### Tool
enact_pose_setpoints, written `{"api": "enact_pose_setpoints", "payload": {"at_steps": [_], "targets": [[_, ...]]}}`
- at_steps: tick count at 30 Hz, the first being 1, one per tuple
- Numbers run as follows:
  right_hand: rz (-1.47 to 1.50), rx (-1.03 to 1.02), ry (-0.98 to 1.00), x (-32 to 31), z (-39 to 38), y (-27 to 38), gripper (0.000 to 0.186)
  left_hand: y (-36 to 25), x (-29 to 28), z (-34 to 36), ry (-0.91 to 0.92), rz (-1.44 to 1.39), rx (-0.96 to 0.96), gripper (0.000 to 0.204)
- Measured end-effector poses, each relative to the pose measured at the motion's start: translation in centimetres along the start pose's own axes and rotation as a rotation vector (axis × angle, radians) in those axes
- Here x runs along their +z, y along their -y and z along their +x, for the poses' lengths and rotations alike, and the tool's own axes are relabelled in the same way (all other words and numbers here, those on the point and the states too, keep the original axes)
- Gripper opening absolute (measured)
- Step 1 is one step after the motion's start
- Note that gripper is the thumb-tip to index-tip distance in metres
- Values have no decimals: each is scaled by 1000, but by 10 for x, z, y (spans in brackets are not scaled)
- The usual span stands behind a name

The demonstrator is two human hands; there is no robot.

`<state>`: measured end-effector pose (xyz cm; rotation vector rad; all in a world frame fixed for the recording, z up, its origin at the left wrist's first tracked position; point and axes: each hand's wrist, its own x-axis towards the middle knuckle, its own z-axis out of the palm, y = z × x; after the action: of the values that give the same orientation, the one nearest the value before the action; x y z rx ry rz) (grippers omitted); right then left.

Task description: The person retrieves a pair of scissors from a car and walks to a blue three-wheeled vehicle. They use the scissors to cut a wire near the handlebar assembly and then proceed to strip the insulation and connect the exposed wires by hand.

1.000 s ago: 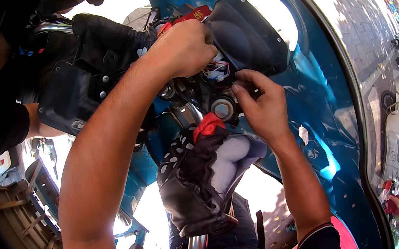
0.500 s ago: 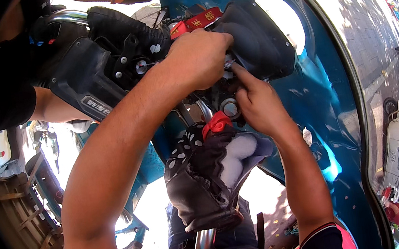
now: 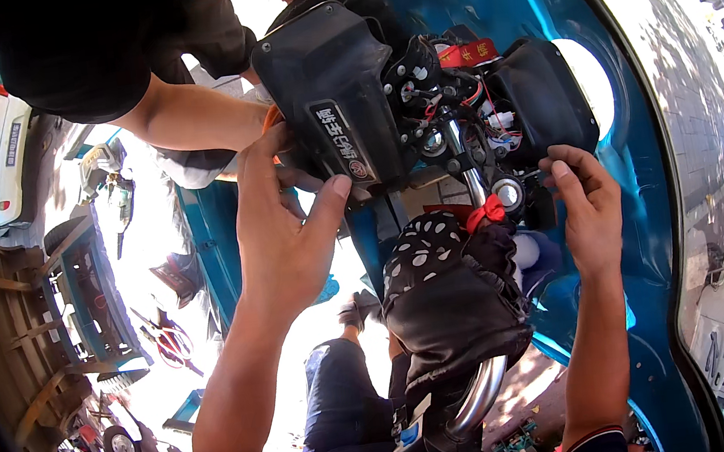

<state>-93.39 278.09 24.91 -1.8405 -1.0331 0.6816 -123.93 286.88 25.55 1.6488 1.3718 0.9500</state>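
Note:
My left hand (image 3: 277, 227) is at the lower left corner of a black plastic cover (image 3: 344, 103), its thumb over the front and its other fingers at the edge, partly hidden. My right hand (image 3: 587, 200) has thumb and forefinger pinched together just below a black housing (image 3: 539, 99); whatever is between them is too small to tell. Between cover and housing lie exposed wires with a white connector (image 3: 502, 121) and a chrome handlebar tube (image 3: 467, 160). Below them hangs a black handlebar muff (image 3: 452, 314) with white dots and a red ribbon bow (image 3: 485, 212).
Another person's arm (image 3: 198, 120) reaches in from the upper left to the cover's edge. A blue vehicle body panel (image 3: 638, 221) curves along the right. A white car (image 3: 2, 160) stands at the far left, above a brown slatted cargo bed (image 3: 6, 311).
My hands, close together at the middle of the handlebar before, are now apart. The left has moved to the cover and the right has drawn back below the housing. The handlebar appears further right.

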Motion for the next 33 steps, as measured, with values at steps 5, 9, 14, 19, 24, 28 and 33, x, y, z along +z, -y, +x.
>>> {"api": "enact_pose_setpoints", "payload": {"at_steps": [5,9,14,19,24,28,33], "targets": [[121,-70,243,28,-45,84,29,9,-2,29,160,-182,-133,54],[96,-50,365,44,-77,113,31,-7,4,8,83,-178,104,49],[11,-50,324,63,-94,112,30,-9,26,-29,78,-153,388,40],[43,136,231,62,-101,102,26,8,41,-49,36,-169,544,43],[24,155,216,64,-99,109,35,7,43,-47,48,-200,551,37],[47,114,246,65,-94,114,43,4,43,-37,33,-224,534,35],[-110,87,328,69,-82,117,44,14,16,1,-58,-256,314,27]]}}
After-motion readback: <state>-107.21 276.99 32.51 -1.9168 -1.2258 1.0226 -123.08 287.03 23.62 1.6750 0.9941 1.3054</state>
